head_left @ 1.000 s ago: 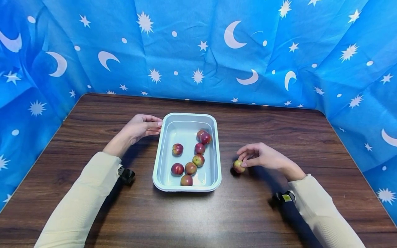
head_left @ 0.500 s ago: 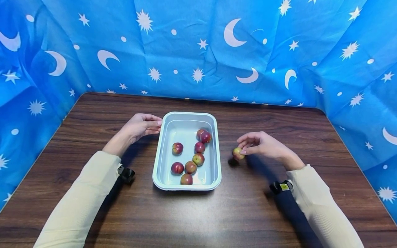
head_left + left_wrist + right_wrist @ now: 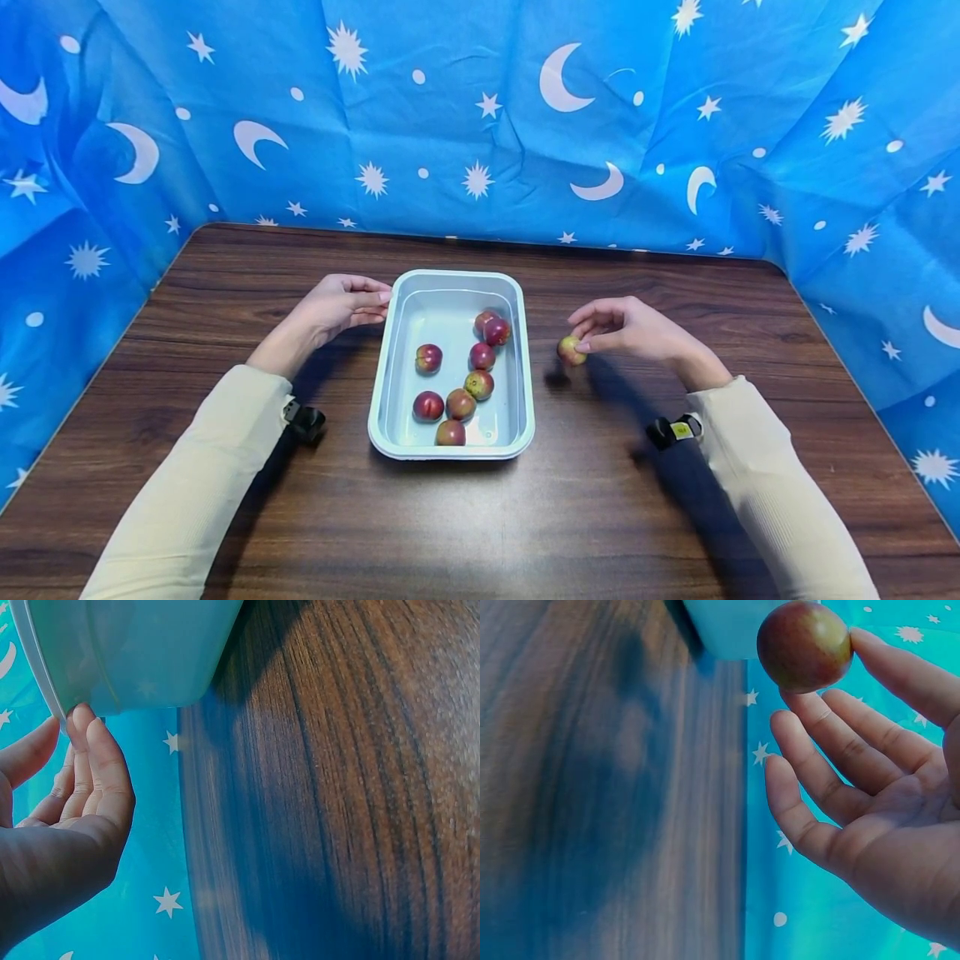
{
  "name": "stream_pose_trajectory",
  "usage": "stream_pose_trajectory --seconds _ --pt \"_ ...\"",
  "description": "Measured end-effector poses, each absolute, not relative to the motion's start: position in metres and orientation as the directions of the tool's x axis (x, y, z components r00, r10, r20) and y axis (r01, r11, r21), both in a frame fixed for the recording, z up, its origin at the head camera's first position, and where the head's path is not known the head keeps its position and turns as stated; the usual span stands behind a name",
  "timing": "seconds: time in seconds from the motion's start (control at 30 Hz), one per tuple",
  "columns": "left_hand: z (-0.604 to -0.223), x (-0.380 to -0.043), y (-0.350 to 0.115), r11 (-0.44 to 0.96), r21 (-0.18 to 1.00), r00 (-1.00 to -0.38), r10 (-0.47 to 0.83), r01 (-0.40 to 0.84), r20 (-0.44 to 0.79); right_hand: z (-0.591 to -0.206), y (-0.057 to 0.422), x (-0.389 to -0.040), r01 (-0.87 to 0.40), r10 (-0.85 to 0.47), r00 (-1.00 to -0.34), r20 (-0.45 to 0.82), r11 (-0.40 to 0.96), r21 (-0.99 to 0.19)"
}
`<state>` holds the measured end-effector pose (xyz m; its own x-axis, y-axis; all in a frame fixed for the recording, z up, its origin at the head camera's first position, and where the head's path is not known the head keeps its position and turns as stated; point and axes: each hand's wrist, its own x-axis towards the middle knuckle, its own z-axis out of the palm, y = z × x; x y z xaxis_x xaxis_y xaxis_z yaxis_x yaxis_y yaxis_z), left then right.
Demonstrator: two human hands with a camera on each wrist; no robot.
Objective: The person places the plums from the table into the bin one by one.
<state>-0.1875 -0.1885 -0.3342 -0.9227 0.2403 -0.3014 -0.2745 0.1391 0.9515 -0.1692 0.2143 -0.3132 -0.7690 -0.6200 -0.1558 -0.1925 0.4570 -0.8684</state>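
A white rectangular tray (image 3: 378, 375) with rounded corners holds several red and yellow-green plums (image 3: 428, 407), most of them along its right side and near end. My left hand (image 3: 337, 308) pinches the tray's rim at the far left corner, thumb on one side and fingertips on the other, as the left wrist view also shows. Right of the tray, my right hand (image 3: 626, 333) pinches a yellow-red plum (image 3: 804, 646) between thumb and fingertips. That plum is raised off the table, its shadow apart below it. The other fingers of the right hand are spread and loosely bent.
The dark wood-grain table (image 3: 480, 533) extends around the tray on all sides. A blue cloth (image 3: 450, 125) with white moons and stars hangs along the back and both sides. Black wrist cameras (image 3: 303, 422) sit at both sleeve cuffs.
My right hand has lifted the plum off the table and carried it away from me, slightly toward the tray. The left hand and the tray have stayed in place.
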Motion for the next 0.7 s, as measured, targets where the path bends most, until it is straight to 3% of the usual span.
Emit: stream_pose_trajectory --seconds 0.7 --pt "-0.331 -0.186 -0.188 0.128 0.953 -0.923 0.244 -0.275 -0.299 -0.290 0.200 -0.186 -0.207 -0.575 -0.803 -0.157 0.516 -0.831"
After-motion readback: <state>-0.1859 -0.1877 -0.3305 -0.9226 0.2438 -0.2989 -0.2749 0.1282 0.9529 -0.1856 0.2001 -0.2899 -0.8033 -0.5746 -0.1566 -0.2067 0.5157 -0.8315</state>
